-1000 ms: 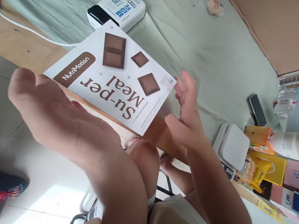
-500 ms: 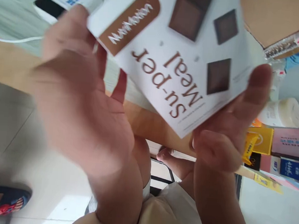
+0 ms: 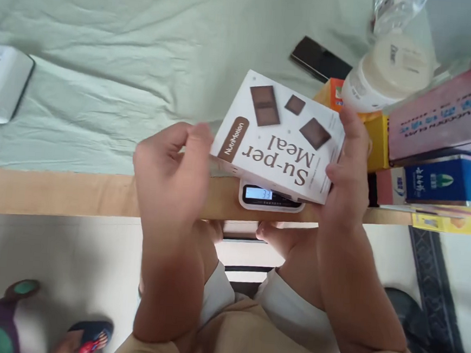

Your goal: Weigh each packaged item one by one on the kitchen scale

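Note:
A white box printed "NutriMotion Su-per Meal", with brown chocolate squares on its face, is held tilted above the table's front edge. My right hand is closed round its right side, thumb on the front face. My left hand is by the box's left corner, its fingers curled in and slightly blurred. Whether anything is in those fingers, or whether they touch the corner, I cannot make out. Under the box, a small digital scale lies on the table edge with its display lit; the box covers the rest of it.
A black phone lies on the green cloth. To the right stand a white jar, a pink box, a blue box and a yellow box. A white device is at far left. Another person's foot shows below.
The box has gone from close before the camera down to above the scale, and it is less tilted. My left hand's fingers have curled in. The view has shifted, showing more of the table.

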`<action>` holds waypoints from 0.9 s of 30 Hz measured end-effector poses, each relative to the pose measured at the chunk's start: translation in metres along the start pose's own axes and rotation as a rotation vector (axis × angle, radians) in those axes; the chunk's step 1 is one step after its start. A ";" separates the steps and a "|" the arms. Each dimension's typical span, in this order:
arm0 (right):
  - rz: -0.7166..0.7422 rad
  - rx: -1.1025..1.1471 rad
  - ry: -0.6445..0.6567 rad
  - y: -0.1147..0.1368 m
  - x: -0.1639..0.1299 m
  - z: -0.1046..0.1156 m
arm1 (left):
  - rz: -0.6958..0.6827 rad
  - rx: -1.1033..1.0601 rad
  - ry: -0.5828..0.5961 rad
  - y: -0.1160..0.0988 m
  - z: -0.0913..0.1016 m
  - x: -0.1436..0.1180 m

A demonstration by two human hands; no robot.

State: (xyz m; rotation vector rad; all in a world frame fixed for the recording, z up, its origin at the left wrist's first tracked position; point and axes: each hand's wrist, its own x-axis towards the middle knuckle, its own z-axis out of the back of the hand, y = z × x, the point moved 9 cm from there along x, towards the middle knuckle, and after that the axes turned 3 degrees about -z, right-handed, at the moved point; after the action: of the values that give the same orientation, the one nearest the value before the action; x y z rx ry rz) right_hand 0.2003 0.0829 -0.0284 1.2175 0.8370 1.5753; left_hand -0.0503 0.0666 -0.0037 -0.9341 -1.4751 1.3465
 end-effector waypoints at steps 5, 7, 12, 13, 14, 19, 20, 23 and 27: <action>0.156 -0.041 -0.168 0.035 -0.012 0.019 | 0.005 -0.010 -0.241 0.021 0.018 0.020; 0.208 -0.098 -0.301 0.045 -0.025 0.026 | -0.057 -0.091 -0.310 0.027 0.027 0.025; 0.303 -0.082 -0.412 0.042 -0.053 0.026 | -0.124 -0.141 -0.244 0.051 0.028 0.031; 0.317 -0.080 -0.424 0.041 -0.056 0.026 | -0.131 -0.161 -0.215 0.056 0.025 0.031; 0.325 -0.076 -0.439 0.040 -0.058 0.027 | -0.143 -0.177 -0.180 0.061 0.021 0.032; 0.333 -0.030 -0.449 0.033 -0.059 0.030 | -0.242 -0.223 -0.025 0.068 0.004 0.035; 0.352 -0.033 -0.436 0.034 -0.060 0.029 | -0.243 -0.230 -0.010 0.067 0.002 0.035; 0.346 -0.078 -0.391 0.031 -0.060 0.025 | -0.242 -0.236 0.024 0.062 -0.005 0.034; 0.223 -0.098 -0.378 0.020 -0.058 0.024 | -0.196 -0.194 0.079 0.060 -0.013 0.035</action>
State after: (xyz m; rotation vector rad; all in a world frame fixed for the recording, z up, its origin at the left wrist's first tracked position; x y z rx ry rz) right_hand 0.2217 0.0211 -0.0220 1.5148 0.3873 1.4725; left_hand -0.0509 0.1109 -0.0592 -0.9264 -1.6121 1.0276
